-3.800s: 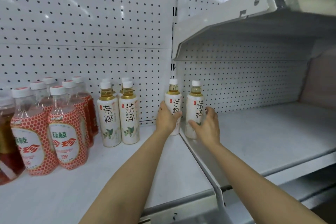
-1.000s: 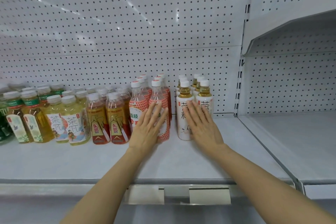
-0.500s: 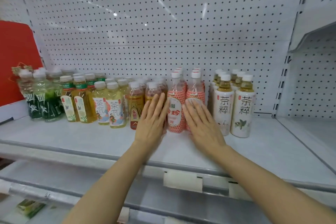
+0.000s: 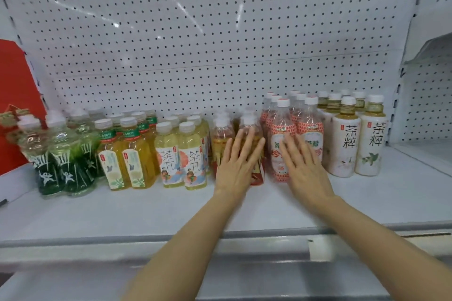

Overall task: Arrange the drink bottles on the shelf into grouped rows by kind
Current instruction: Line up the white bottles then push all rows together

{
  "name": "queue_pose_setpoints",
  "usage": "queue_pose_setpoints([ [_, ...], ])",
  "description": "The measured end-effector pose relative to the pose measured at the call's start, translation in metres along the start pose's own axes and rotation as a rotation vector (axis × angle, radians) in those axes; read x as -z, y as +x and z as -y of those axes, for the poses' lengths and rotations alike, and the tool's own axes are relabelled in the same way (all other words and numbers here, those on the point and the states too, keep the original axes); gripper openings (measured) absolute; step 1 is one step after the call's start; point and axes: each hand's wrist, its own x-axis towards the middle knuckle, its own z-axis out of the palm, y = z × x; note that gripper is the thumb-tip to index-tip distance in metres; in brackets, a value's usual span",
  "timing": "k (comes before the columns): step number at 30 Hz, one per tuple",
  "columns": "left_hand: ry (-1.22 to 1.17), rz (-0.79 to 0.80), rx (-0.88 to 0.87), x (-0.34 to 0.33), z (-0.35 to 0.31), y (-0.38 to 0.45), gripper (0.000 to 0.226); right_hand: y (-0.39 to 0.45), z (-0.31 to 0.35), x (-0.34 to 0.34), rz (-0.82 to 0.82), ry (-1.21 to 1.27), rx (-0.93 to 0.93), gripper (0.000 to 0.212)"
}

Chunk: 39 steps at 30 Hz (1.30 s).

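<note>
Drink bottles stand in grouped rows along the white shelf (image 4: pixel 122 212). From left: green-labelled bottles (image 4: pixel 58 154), yellow tea with green bands (image 4: pixel 132 154), pale yellow tea with illustrated labels (image 4: pixel 193 154), amber bottles with red labels (image 4: pixel 221 134), red-patterned bottles (image 4: pixel 309 127), white-labelled tea bottles (image 4: pixel 369 144). My left hand (image 4: pixel 238 161) lies flat, fingers spread, against the front of the amber bottles. My right hand (image 4: pixel 302 166) lies flat against the front red-patterned bottles. Neither hand grips a bottle.
A white pegboard wall (image 4: pixel 208 32) backs the shelf. A red board (image 4: pixel 14 105) stands at the far left. To the right a divider separates another shelf bay (image 4: pixel 430 154). A lower shelf edge (image 4: pixel 220 264) runs below.
Both hands have shifted left along the bottle fronts, from the white-labelled and red-patterned rows to the red-patterned and amber rows. Earlier they held two white-labelled bottles in the right bay.
</note>
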Motion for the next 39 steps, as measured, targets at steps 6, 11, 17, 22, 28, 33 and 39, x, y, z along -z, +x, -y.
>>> queue_pose_setpoints([
  [6, -0.043, -0.091, 0.031, -0.001, 0.051, -0.037, 0.112, 0.014, 0.061, 0.017, -0.033, 0.033, 0.067, 0.089],
  [11, -0.060, -0.060, 0.265, -0.006, 0.118, -0.075, 0.127, 0.035, 0.122, 0.018, -0.080, 0.102, 0.152, 0.087],
  [17, -0.587, -0.063, 0.429, -0.005, 0.153, -0.087, 0.139, 0.071, 0.184, 0.022, -0.134, 0.141, 0.293, 0.083],
  [22, -0.664, -0.008, 0.414, -0.010, 0.160, -0.079, 0.146, 0.095, 0.199, 0.013, 0.025, 0.065, 0.284, 0.103],
  [28, -0.685, 0.015, 0.399, -0.013, 0.166, -0.076, 0.145, 0.101, 0.204, 0.008, 0.097, 0.058, 0.261, 0.100],
  [33, -0.646, 0.029, 0.429, -0.008, 0.159, -0.078, 0.139, 0.103, 0.204, 0.004, 0.102, 0.096, 0.231, 0.102],
  [39, -0.191, 0.009, 0.322, 0.010, 0.184, -0.102, 0.123, 0.086, 0.225, 0.015, -0.091, 0.247, 0.280, 0.075],
])
